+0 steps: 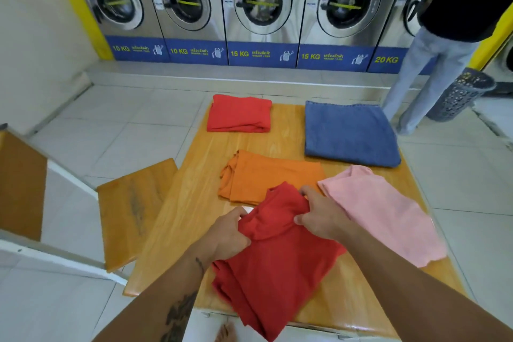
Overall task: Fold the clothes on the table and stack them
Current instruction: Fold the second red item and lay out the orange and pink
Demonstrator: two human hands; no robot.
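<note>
A dark red garment (277, 264) lies bunched at the near edge of the wooden table (177, 219), its lower part hanging over the edge. My left hand (230, 233) grips its left side and my right hand (319, 216) grips its upper right part. Behind it lies an orange garment (266, 175), loosely folded. A pink garment (383, 214) lies spread to the right. At the far side sit a folded red garment (238, 114) and a folded blue denim piece (347, 133).
A wooden bench (130, 208) stands left of the table. A row of washing machines (261, 8) lines the back wall. A person (433, 36) stands at the far right beside a grey perforated basket (458, 97). White tiled floor surrounds the table.
</note>
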